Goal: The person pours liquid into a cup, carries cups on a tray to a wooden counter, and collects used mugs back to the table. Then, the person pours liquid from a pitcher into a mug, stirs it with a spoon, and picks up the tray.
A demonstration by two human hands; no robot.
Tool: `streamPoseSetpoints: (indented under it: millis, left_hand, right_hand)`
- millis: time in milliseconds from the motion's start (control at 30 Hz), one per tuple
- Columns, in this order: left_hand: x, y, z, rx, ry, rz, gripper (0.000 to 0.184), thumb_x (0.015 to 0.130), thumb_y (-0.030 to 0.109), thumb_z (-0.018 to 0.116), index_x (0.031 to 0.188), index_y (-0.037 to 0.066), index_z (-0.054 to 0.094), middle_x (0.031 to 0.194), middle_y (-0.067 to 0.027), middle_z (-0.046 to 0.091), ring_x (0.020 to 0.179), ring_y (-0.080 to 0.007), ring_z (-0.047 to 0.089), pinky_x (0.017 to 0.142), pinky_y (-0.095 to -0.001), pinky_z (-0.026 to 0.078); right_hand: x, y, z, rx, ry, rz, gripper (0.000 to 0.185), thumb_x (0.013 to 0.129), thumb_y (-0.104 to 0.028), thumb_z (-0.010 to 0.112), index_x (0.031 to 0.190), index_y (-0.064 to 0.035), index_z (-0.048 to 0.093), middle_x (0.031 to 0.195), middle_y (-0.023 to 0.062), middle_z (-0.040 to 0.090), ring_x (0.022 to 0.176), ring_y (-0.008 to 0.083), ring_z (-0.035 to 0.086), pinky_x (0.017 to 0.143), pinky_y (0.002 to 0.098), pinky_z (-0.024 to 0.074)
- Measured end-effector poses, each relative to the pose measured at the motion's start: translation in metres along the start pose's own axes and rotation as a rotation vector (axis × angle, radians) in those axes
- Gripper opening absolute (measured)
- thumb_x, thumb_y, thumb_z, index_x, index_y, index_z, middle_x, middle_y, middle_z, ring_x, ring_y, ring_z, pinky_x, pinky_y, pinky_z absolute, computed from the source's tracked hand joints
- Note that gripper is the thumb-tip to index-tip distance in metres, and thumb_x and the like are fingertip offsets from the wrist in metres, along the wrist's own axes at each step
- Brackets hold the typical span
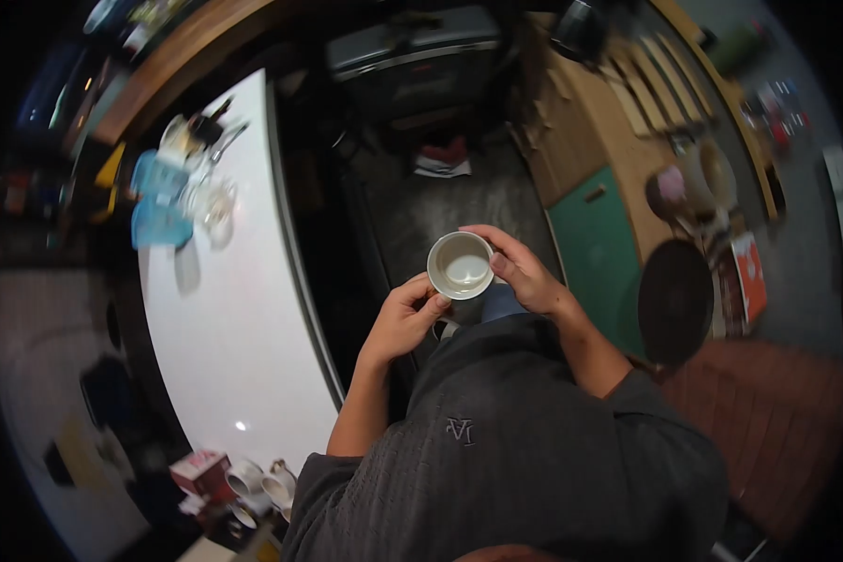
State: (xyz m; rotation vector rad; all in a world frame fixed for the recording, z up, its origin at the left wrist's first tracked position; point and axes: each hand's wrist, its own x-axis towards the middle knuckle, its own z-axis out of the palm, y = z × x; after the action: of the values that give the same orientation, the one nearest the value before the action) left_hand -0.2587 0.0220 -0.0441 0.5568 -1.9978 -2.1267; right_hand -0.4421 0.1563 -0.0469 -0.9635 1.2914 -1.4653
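Observation:
A white mug (461, 266) is held upright in front of my body, its round opening facing the camera. Its inside is pale, and whether it holds any liquid is hard to tell. My left hand (407, 320) grips the mug's lower left side, thumb near the rim. On the right side, my right hand (525, 273) has its thumb at the rim and its fingers around the far edge. The mug's underside and parts of the fingers are hidden.
A long white counter (244, 309) on the left bears blue containers (159, 220) and clear glassware. More mugs (245, 478) and a red box (201, 473) stand at lower left. Right: a green cabinet door (598, 258), a dark round pan (676, 302) and a wooden rack.

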Motion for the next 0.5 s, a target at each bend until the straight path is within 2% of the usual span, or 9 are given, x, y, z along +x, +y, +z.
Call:
streamPoseSetpoints:
  millis: [67, 167, 233, 267, 333, 400, 433, 467, 500]
  left_hand:
    - [0.023, 0.007, 0.029, -0.108, -0.105, -0.059, 0.020, 0.097, 0.018, 0.058, 0.093, -0.001, 0.061, 0.082, 0.0008, 0.057, 0.074, -0.0075, 0.049, 0.069, -0.0243, 0.043]
    - [0.057, 0.021, 0.067, 0.048, -0.219, -0.070, 0.020, 0.098, 0.018, 0.056, 0.095, -0.001, 0.061, 0.080, 0.0022, 0.055, 0.075, -0.0066, 0.047, 0.070, -0.0246, 0.042]
    - [0.082, 0.017, 0.097, 0.056, -0.299, -0.062, 0.021, 0.099, 0.018, 0.055, 0.096, -0.001, 0.061, 0.079, 0.0030, 0.054, 0.074, -0.0062, 0.046, 0.069, -0.0244, 0.042]
    - [0.094, 0.012, 0.113, 0.048, -0.348, -0.057, 0.021, 0.099, 0.019, 0.054, 0.096, -0.001, 0.061, 0.078, 0.0038, 0.053, 0.074, -0.0059, 0.045, 0.068, -0.0241, 0.041]
    - [0.119, 0.005, 0.147, 0.038, -0.389, -0.083, 0.025, 0.100, 0.023, 0.053, 0.092, 0.000, 0.061, 0.077, 0.0045, 0.051, 0.072, -0.0064, 0.043, 0.067, -0.0241, 0.039]
    - [0.140, 0.006, 0.182, -0.090, -0.423, -0.133, 0.038, 0.099, 0.040, 0.052, 0.093, 0.004, 0.061, 0.080, 0.0009, 0.058, 0.069, -0.0064, 0.044, 0.063, -0.0237, 0.036]
    - [0.150, -0.002, 0.197, -0.109, -0.423, -0.110, 0.040, 0.098, 0.045, 0.051, 0.091, 0.006, 0.060, 0.080, 0.0010, 0.055, 0.070, -0.0093, 0.042, 0.064, -0.0254, 0.034]
    - [0.159, -0.005, 0.208, -0.090, -0.437, -0.119, 0.040, 0.098, 0.045, 0.051, 0.091, 0.006, 0.060, 0.080, 0.0010, 0.055, 0.070, -0.0093, 0.042, 0.064, -0.0254, 0.034]
    - [0.169, -0.006, 0.218, -0.156, -0.433, -0.117, 0.039, 0.098, 0.044, 0.052, 0.092, 0.006, 0.059, 0.079, 0.0013, 0.053, 0.071, -0.0109, 0.042, 0.066, -0.0268, 0.035]
  right_hand:
    - [-0.028, -0.006, -0.022, 0.072, 0.110, -0.010, 0.061, 0.097, -0.042, 0.047, 0.140, 0.0007, 0.039, 0.133, 0.0123, 0.051, 0.125, 0.0202, 0.047, 0.106, 0.0331, 0.0351]
    - [-0.064, -0.010, -0.058, 0.114, 0.267, -0.090, 0.058, 0.097, -0.040, 0.045, 0.139, 0.0000, 0.041, 0.133, 0.0116, 0.051, 0.124, 0.0199, 0.048, 0.106, 0.0327, 0.0342]
    - [-0.089, -0.009, -0.095, 0.009, 0.327, -0.224, 0.050, 0.099, -0.032, 0.050, 0.136, 0.0005, 0.043, 0.127, 0.0085, 0.053, 0.114, 0.0150, 0.051, 0.099, 0.0305, 0.0392]
    - [-0.104, -0.008, -0.115, 0.006, 0.355, -0.232, 0.050, 0.099, -0.032, 0.050, 0.136, 0.0005, 0.043, 0.127, 0.0085, 0.053, 0.114, 0.0150, 0.051, 0.099, 0.0305, 0.0392]
    - [-0.136, -0.008, -0.162, 0.003, 0.669, -0.198, 0.045, 0.098, -0.027, 0.052, 0.133, 0.0003, 0.046, 0.126, 0.0082, 0.055, 0.108, 0.0144, 0.054, 0.095, 0.0294, 0.0412]
    - [-0.160, 0.011, -0.220, -0.277, 1.318, -0.219, 0.036, 0.096, -0.017, 0.057, 0.126, -0.0008, 0.049, 0.115, 0.0075, 0.057, 0.096, 0.0140, 0.055, 0.085, 0.0271, 0.0436]
    - [-0.173, 0.019, -0.250, -0.309, 1.591, -0.330, 0.032, 0.099, -0.020, 0.053, 0.125, -0.0020, 0.050, 0.110, 0.0061, 0.056, 0.099, 0.0138, 0.052, 0.087, 0.0277, 0.0412]
    - [-0.185, 0.032, -0.282, -0.300, 1.779, -0.357, 0.034, 0.099, -0.022, 0.052, 0.126, -0.0017, 0.049, 0.112, 0.0073, 0.055, 0.102, 0.0143, 0.051, 0.089, 0.0288, 0.0409]
    - [-0.195, 0.045, -0.312, -0.415, 1.941, -0.269, 0.035, 0.099, -0.025, 0.052, 0.125, -0.0015, 0.050, 0.113, 0.0108, 0.057, 0.102, 0.0199, 0.054, 0.089, 0.0324, 0.0421]
